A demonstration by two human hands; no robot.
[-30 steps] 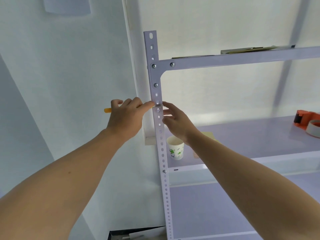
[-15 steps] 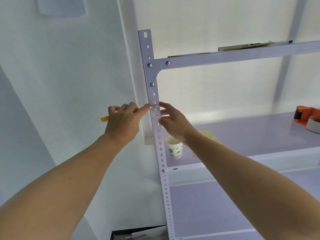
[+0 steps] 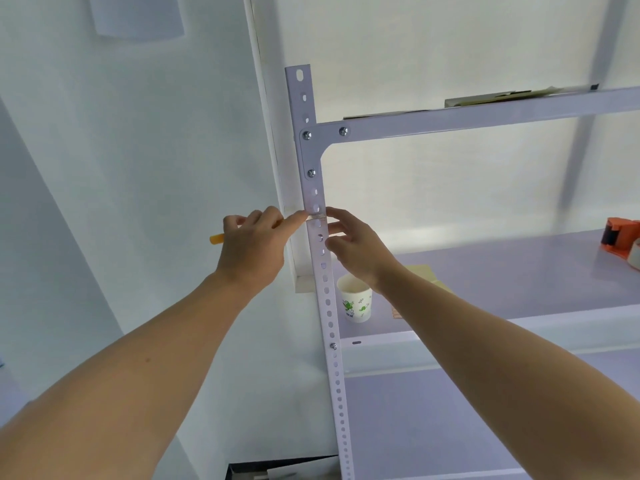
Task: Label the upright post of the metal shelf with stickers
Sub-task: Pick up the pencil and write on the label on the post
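On the middle shelf (image 3: 519, 271), near its front left corner and behind the upright post (image 3: 329, 306): a paper cup (image 3: 356, 303) with green print, upright, partly hidden by the wrist of the right hand (image 3: 356, 249). Further back on the same shelf, a pale yellow sheet (image 3: 424, 275) lying flat, cut across by the right forearm. At the shelf's right end, an orange tape dispenser (image 3: 620, 235), well apart from both hands and cropped by the picture's edge. Above, the top shelf rail (image 3: 485, 114), bolted to the post through a corner bracket (image 3: 310, 150). On top of that rail, something thin and flat (image 3: 502, 97), seen edge-on, not identifiable. At the bottom edge, left of the post, a dark box (image 3: 277, 471), contents unclear. White wall (image 3: 156, 168) behind it all.

Post's perforated front face in plain view between the two hands.

Sticker (image 3: 316, 217): a small pale strip laid across the post's front face, a few holes below the bracket's lowest bolt (image 3: 311, 173), roughly level.

Left hand (image 3: 252, 249): fingers clenched round an orange pen (image 3: 216, 239), only its end poking out leftward past the knuckles. One straightened digit reaching to the post's left edge, pressing the sticker's left end.

Right hand: loosely spread, grasping nothing. Index fingertip (image 3: 329, 211) touching the sticker's right end at the post's right edge, other fingers lower, just beside that edge.
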